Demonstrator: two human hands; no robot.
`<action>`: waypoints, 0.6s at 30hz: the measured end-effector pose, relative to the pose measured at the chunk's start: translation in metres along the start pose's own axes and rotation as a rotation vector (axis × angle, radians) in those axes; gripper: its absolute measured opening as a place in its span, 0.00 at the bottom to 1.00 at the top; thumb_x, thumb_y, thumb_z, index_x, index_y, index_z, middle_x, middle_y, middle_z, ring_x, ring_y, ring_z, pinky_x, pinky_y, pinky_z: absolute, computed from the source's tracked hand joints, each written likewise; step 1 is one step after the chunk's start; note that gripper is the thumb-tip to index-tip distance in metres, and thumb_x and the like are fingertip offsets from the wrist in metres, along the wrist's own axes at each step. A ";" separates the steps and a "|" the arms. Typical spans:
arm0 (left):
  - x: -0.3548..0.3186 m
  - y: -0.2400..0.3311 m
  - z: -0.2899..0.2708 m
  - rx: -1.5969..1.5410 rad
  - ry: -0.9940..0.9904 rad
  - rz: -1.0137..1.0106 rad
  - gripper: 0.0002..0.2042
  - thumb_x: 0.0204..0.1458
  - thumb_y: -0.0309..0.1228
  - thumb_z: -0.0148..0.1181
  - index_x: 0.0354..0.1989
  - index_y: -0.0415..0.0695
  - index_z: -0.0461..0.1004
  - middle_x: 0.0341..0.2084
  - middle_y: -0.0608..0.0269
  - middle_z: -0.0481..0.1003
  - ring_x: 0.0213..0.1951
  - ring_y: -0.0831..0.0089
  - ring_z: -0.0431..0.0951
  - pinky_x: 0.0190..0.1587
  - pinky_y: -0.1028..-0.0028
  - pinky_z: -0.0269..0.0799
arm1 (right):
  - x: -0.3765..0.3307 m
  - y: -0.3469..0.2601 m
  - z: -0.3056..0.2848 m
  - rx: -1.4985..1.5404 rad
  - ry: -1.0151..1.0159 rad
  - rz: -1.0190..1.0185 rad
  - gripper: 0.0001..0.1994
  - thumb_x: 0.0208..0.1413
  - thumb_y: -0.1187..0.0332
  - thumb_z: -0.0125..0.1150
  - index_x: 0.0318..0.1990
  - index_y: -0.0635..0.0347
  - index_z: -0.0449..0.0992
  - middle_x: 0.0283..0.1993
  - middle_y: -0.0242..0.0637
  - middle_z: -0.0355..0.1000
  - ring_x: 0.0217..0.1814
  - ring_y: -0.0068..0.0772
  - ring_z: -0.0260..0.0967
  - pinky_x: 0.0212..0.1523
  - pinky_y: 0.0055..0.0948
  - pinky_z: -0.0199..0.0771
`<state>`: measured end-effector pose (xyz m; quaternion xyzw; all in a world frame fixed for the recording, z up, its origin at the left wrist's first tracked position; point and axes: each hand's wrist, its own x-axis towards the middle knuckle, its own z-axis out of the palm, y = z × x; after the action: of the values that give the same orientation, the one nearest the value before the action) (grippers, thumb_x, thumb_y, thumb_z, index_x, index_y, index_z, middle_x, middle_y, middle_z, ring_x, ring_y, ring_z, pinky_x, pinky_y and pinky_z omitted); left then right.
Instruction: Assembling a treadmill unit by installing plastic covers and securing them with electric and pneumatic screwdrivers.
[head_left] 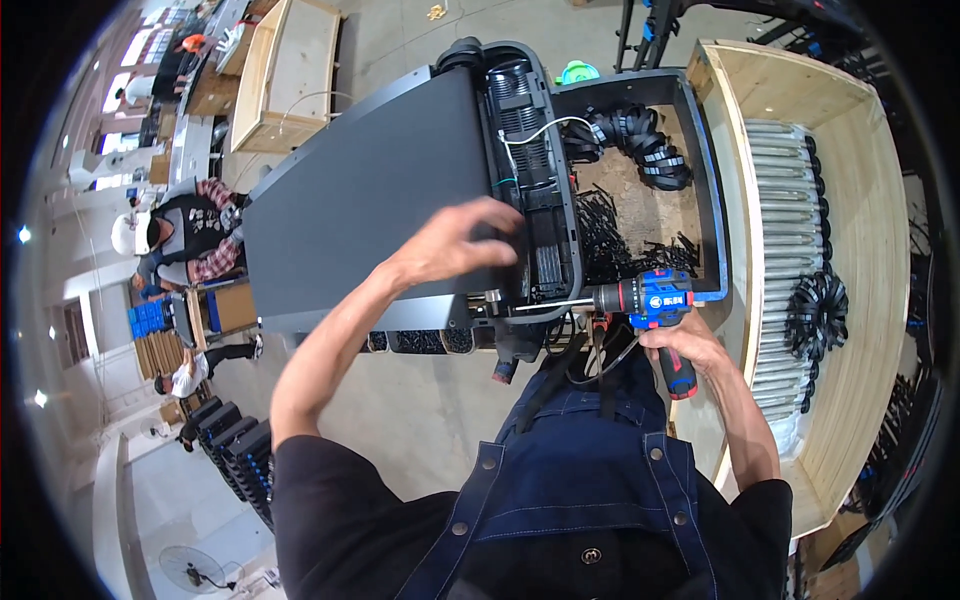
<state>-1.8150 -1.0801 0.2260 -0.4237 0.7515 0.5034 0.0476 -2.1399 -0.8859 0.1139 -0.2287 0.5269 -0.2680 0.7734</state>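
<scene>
Your left hand (pixel 462 243) rests spread, palm down, on the dark panel (pixel 370 200); your right hand (pixel 682 345) grips the blue drill (pixel 655 305), bit pointing left.

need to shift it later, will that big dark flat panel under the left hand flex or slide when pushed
Probably stiff: the panel looks flat and straight-edged under the left hand. Likely heavy, given its broad size. Its smooth matte face may let a palm slip.
</scene>
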 end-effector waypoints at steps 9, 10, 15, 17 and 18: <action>-0.092 -0.138 0.076 0.394 1.009 -0.278 0.23 0.59 0.39 0.59 0.60 0.41 0.70 0.61 0.49 0.68 0.62 0.51 0.65 0.65 0.58 0.58 | 0.011 -0.001 -0.016 0.010 -0.020 -0.117 0.16 0.44 0.71 0.77 0.41 0.60 0.79 0.31 0.31 0.77 0.29 0.22 0.74 0.30 0.24 0.75; -0.091 -0.146 0.088 0.473 1.045 -0.268 0.22 0.59 0.36 0.57 0.61 0.41 0.70 0.62 0.50 0.68 0.63 0.52 0.64 0.66 0.57 0.57 | 0.017 0.011 -0.028 -0.090 -0.019 -0.138 0.17 0.42 0.70 0.78 0.41 0.59 0.79 0.30 0.30 0.77 0.29 0.21 0.74 0.30 0.24 0.76; -0.099 -0.155 0.101 0.539 1.141 -0.312 0.19 0.59 0.32 0.56 0.59 0.42 0.72 0.61 0.51 0.69 0.62 0.53 0.66 0.65 0.58 0.58 | 0.004 0.035 -0.053 -0.066 0.167 -0.275 0.27 0.38 0.71 0.82 0.49 0.56 0.77 0.40 0.27 0.77 0.41 0.22 0.74 0.44 0.28 0.79; -0.103 -0.162 0.100 0.575 1.151 -0.309 0.19 0.61 0.34 0.53 0.60 0.42 0.72 0.61 0.52 0.69 0.62 0.53 0.66 0.65 0.58 0.58 | -0.009 0.050 -0.061 0.095 0.294 -0.276 0.30 0.40 0.73 0.80 0.54 0.55 0.75 0.45 0.28 0.76 0.48 0.24 0.74 0.53 0.31 0.77; -0.102 -0.163 0.101 0.568 1.153 -0.310 0.20 0.62 0.35 0.52 0.60 0.42 0.71 0.62 0.53 0.69 0.63 0.54 0.65 0.65 0.58 0.57 | -0.014 0.047 -0.054 0.168 0.359 -0.386 0.27 0.45 0.77 0.76 0.55 0.56 0.74 0.46 0.29 0.76 0.49 0.26 0.74 0.54 0.32 0.76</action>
<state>-1.6745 -0.9613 0.1112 -0.6998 0.6903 -0.0347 -0.1807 -2.1867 -0.8457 0.0751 -0.2089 0.5781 -0.4894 0.6185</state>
